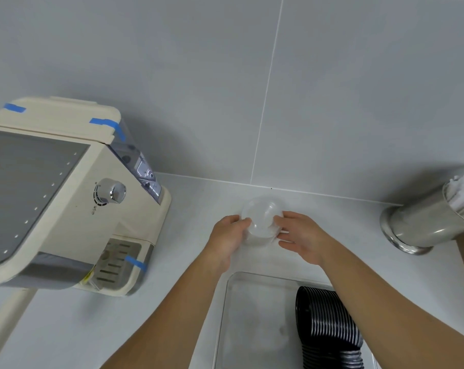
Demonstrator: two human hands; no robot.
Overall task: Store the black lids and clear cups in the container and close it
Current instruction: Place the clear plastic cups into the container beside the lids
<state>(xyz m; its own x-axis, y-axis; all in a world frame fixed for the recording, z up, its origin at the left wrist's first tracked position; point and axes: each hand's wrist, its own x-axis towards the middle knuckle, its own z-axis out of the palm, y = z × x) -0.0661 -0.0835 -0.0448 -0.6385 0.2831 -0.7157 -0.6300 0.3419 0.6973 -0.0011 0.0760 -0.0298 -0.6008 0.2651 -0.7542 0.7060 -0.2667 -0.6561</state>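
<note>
We have both hands on the clear cups (261,219), standing on the counter (193,262): left hand (229,235) and right hand (301,235) clamped on opposite sides. Clear container (225,302) sits open just below the grip, black lids (329,326) already inside on the right. Squeeze evenly, low on the stack, lay it in the free left half

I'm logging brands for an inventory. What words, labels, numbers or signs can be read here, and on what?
None can be read.
Coffee machine: small dark print under its chrome knob, too blurred to read.
Same machine: yellow sticker near the drip tray, too small to read.
Blue tape strips: blank.
Black lids, clear cups, metal canister: no visible text.
</note>
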